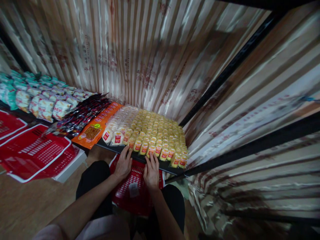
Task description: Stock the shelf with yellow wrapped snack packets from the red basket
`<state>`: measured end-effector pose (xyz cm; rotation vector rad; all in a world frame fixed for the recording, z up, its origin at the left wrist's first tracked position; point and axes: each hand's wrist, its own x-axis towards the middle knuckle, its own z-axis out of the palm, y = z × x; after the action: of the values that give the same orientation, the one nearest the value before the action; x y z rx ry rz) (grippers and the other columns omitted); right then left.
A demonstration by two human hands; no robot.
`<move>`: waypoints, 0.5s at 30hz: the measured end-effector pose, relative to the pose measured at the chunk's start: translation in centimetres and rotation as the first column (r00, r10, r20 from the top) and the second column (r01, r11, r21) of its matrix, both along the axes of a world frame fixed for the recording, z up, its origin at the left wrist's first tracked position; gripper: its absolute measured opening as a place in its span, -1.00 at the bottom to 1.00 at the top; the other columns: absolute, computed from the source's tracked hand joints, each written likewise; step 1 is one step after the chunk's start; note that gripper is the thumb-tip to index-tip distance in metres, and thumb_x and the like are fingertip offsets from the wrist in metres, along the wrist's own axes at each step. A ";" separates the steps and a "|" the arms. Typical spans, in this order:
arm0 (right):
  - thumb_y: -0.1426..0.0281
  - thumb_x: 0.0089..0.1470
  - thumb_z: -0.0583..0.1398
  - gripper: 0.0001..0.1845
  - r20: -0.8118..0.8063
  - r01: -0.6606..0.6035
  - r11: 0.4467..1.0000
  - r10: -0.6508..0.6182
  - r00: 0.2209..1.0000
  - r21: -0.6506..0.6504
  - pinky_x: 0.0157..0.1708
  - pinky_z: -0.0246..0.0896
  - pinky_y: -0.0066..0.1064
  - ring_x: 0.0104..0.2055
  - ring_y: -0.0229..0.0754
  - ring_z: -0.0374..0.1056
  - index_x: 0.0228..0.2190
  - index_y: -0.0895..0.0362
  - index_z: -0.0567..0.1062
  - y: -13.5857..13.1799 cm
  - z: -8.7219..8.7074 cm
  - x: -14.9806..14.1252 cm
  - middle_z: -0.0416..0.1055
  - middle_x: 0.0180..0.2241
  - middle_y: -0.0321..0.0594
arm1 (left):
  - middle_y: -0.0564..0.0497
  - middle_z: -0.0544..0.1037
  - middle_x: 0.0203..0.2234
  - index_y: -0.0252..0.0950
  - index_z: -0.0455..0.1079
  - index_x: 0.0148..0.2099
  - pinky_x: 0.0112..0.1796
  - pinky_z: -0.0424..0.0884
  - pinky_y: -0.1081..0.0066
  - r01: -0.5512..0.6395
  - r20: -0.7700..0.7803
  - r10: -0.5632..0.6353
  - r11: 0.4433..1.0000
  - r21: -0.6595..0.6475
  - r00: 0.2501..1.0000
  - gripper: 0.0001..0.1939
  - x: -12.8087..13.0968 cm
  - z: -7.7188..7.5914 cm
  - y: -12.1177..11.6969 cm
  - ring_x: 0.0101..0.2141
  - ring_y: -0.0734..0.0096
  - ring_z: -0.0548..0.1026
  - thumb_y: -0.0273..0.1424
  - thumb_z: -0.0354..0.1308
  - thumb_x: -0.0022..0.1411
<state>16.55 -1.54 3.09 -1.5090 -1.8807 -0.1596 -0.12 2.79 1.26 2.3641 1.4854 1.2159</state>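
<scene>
Rows of small yellow packs with red labels [160,131] stand close together on a dark shelf [140,156]. My left hand [123,163] rests at the front edge, its fingertips against the front packs near the left of the yellow rows. Further right, my right hand [151,170] reaches up with fingers extended, touching the front of another yellow pack. Both hands look open, with nothing gripped. Left of the yellow packs are clear-wrapped white packs with red labels [117,136]. Below my hands sits a red basket [132,186] between my knees.
An orange bag [93,130], dark shiny packets [80,115], white snack bags [61,108] and green bags [9,95] continue leftward along the shelf. Red baskets [37,150] stand at left. Striped curtain [140,50] hangs behind; a black pole [225,73] slants at right.
</scene>
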 end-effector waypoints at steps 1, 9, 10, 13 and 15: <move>0.60 0.06 -0.05 -0.49 -0.003 -0.002 1.000 0.002 1.000 0.004 0.11 0.11 0.00 0.29 -0.05 -0.21 0.05 0.16 0.31 0.0 0.0 0.0 0.08 0.20 -0.13 | -0.22 0.06 0.17 -0.31 0.00 0.22 0.10 0.19 0.05 -0.002 0.003 0.002 1.000 -0.007 1.000 -0.52 0.0 0.0 -0.1 0.20 0.14 0.02 -0.50 -0.15 0.25; 0.62 0.03 -0.06 -0.44 0.002 0.006 1.000 -0.006 1.000 0.004 0.14 0.06 -0.02 0.30 -0.07 -0.24 0.07 0.16 0.28 -0.3 -0.1 0.3 0.02 0.22 -0.14 | -0.24 0.08 0.16 -0.30 -0.03 0.23 0.08 0.20 0.00 -0.019 -0.028 0.019 1.000 0.001 0.999 -0.51 0.5 -0.1 -1.0 0.20 0.09 0.04 -0.50 -0.16 0.26; 0.62 0.03 -0.06 -0.44 0.002 0.007 1.000 -0.007 1.000 0.004 0.14 0.06 -0.02 0.30 -0.08 -0.24 0.08 0.15 0.28 -0.3 -0.1 0.3 0.02 0.22 -0.14 | -0.24 0.08 0.16 -0.29 -0.03 0.23 0.07 0.21 0.00 -0.020 -0.034 0.020 1.000 0.001 0.999 -0.51 0.6 -0.2 -1.1 0.19 0.08 0.04 -0.50 -0.16 0.26; 0.63 0.02 -0.06 -0.43 0.011 0.009 1.000 -0.009 1.000 0.001 0.13 0.08 -0.03 0.30 -0.07 -0.23 0.08 0.16 0.27 -0.3 -0.1 0.4 0.01 0.23 -0.11 | -0.23 0.09 0.15 -0.29 -0.01 0.22 0.08 0.22 0.01 -0.014 -0.053 0.014 1.000 0.004 0.998 -0.52 0.7 -0.4 -1.5 0.19 0.09 0.05 -0.51 -0.16 0.25; 0.63 0.02 -0.06 -0.42 0.014 0.009 1.000 -0.009 1.000 0.001 0.12 0.10 -0.03 0.30 -0.07 -0.23 0.09 0.17 0.26 -0.4 -0.2 0.4 0.00 0.23 -0.10 | -0.23 0.09 0.15 -0.31 0.02 0.21 0.08 0.21 0.02 -0.002 -0.066 0.003 1.000 0.007 0.998 -0.53 0.8 -0.5 -1.8 0.19 0.10 0.05 -0.51 -0.15 0.24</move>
<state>16.96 -1.90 2.88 -1.5193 -1.8845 -0.1756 0.64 1.00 0.76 2.4300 1.5061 1.1563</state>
